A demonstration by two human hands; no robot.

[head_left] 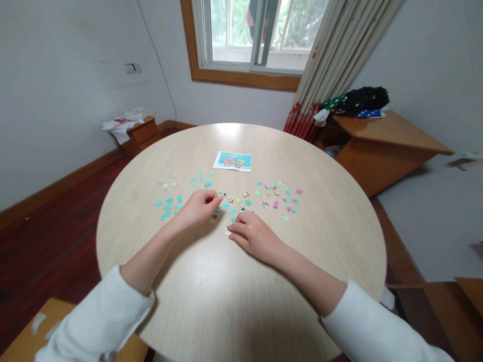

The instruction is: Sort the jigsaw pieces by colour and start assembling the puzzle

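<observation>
at centre, a pale piece (227,232) meets your right hand (255,236), fingers leftward, grip unclear; your left hand (199,207) pinches, contents unclear.

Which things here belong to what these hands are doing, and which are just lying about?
In the job:
teal puzzle pieces
pink puzzle pieces
printed picture, probably a reference
round table, the work surface

Just lying about:
polka-dot cloths on the wooden cabinet, right
whitish pile near the left wall
</observation>
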